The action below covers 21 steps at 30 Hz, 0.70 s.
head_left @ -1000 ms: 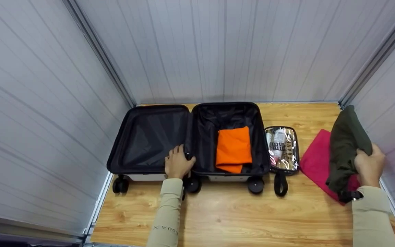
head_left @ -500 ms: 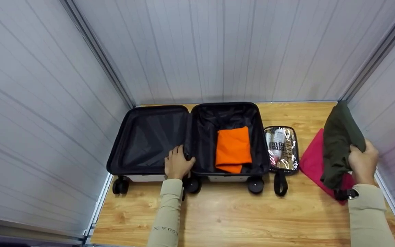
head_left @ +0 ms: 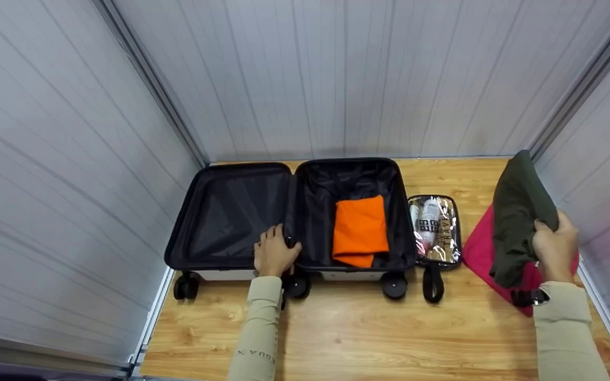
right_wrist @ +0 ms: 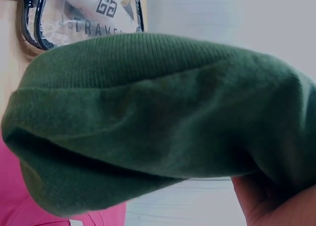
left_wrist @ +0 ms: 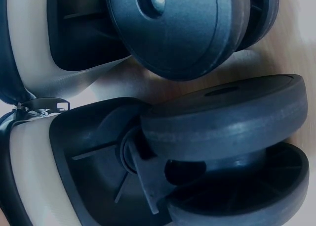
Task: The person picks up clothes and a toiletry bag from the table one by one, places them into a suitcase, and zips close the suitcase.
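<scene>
Green cloth (head_left: pixel 519 217) is what has shifted on my feed: over the last second I have seen it slide a little away from the right wall, toward the suitcase (head_left: pixel 231 211). My right hand (head_left: pixel 556 243) has its near, right-hand side gripped between thumb and curled fingers, and it looks to me held above the pink cloth (head_left: pixel 480 241), close to the right edge of the floor (head_left: pixel 368 328). More of the pink cloth now shows beyond that hand. From the right wrist I read a ribbed band (right_wrist: pixel 133 60) folded along the green cloth, so it seems soft and loosely bunched.

My left hand (head_left: pixel 276 251) has not moved. Its fingers lie extended and its thumb spread, resting on the near edge of the suitcase where the two halves meet; I see it gripping nothing loose. The left wrist camera gives me mainly wheels (left_wrist: pixel 170 33).

The suitcase lies open near the floor's back left corner, an orange cloth (head_left: pixel 360 225) in its right half. I judge the change small: the green cloth is in the air, well apart from the suitcase, with a clear pouch (head_left: pixel 437 227) between.
</scene>
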Motion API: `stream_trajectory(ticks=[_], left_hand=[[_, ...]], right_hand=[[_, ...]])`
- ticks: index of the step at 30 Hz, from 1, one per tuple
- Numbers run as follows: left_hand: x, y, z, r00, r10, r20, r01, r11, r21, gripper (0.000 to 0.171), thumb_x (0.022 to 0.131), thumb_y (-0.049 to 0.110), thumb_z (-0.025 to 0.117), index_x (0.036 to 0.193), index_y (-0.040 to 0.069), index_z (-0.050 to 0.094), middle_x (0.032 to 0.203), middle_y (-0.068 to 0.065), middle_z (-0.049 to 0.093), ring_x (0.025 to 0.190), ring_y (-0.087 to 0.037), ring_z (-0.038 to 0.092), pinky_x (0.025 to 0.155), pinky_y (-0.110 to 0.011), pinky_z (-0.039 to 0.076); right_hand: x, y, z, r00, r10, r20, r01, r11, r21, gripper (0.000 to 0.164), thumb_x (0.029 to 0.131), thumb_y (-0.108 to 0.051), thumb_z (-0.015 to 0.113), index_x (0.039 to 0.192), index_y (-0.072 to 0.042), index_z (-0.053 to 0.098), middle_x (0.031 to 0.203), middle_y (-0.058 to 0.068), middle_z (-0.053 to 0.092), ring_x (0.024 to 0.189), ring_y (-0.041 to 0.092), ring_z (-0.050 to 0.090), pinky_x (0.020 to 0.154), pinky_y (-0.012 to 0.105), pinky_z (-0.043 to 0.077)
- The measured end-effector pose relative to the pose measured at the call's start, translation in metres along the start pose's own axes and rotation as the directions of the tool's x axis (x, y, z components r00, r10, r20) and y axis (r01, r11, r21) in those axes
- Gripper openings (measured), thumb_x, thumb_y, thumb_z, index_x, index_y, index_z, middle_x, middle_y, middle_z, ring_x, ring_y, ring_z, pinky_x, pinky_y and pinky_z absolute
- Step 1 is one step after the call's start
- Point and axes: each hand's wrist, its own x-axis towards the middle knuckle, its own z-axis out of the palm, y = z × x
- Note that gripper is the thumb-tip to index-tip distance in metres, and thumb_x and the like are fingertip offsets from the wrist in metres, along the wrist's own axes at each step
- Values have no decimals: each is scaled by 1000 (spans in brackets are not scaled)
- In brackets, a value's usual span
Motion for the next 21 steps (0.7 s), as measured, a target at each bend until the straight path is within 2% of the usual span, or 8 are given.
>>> stream_trajectory(ticks=[4,10,16,21], left_hand=[[0,0,-1,1000,-6,5,6,1000,4,76,82,52,64,145,17,42,146,-10,46,134,-33,40,108,-59,31],[0,1,-1,1000,-11,11,10,1000,4,76,82,52,64,145,17,42,146,-11,45,135,-33,40,108,-60,30],[0,1,-1,1000,-9,13,9,1000,-6,76,83,52,64,145,16,41,147,-11,44,136,-33,39,109,-61,29],[0,0,0,1000,-6,14,6,1000,-19,75,83,51,64,146,17,40,147,-11,44,136,-33,38,110,-62,27]], right_hand=[[0,-3,3,1000,2,-1,-2,1000,18,42,95,-15,52,135,-25,57,126,-5,56,116,12,46,94,18,32],[-1,-7,5,1000,-24,-15,24,999,-45,44,94,-17,52,137,-24,55,133,-1,54,120,11,46,103,21,33],[-2,-8,8,998,-52,-21,51,998,-41,40,94,-18,53,133,-23,59,121,-7,58,113,12,48,94,19,33],[-4,-10,10,998,-68,-8,67,997,-29,39,94,-18,52,132,-23,59,120,-7,58,113,14,47,93,20,33]])
